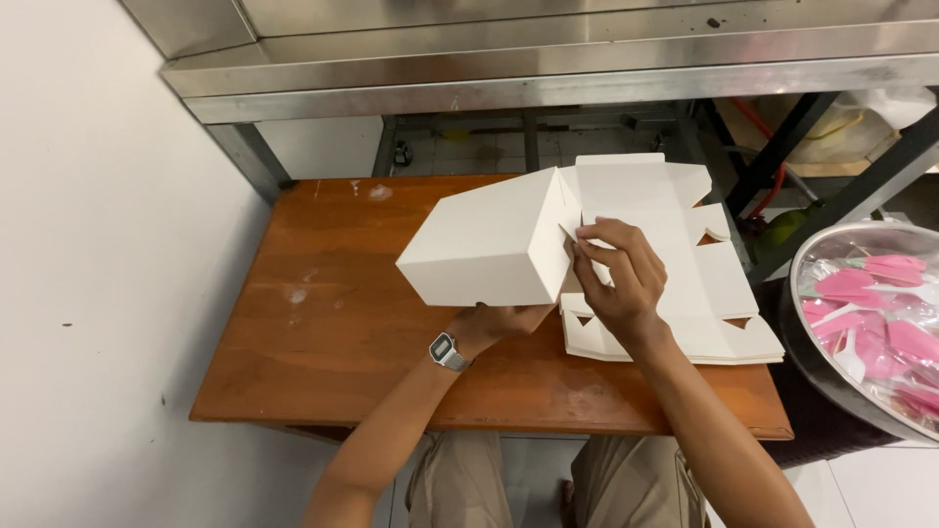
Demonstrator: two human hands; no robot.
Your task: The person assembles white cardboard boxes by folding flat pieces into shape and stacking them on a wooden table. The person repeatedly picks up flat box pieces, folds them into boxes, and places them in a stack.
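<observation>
Wooden table (pixel 323 323) | flat white cardboard stack (pixel 724 332) beside metal bowl (pixel 817 323) | my left hand (pixel 504 321) grips box (pixel 484 244) underneath | right hand (pixel 614 274) pinches its flap

The folded white cardboard box (pixel 489 244) is plain white, shaded to pale cream on its near side. The stack of flat white cardboard blanks (pixel 704 293) is coloured alike, without print. The reddish-brown wooden bench (pixel 333 323) is marked by pale whitish smears. The round silver metal tray (pixel 812 323) is filled with pink and white plastic pieces (pixel 880 313). The grey steel shelf (pixel 548 59) is unpatterned. A silver wristwatch (pixel 447 351) is worn; khaki trousers (pixel 548 484) are seen below.
</observation>
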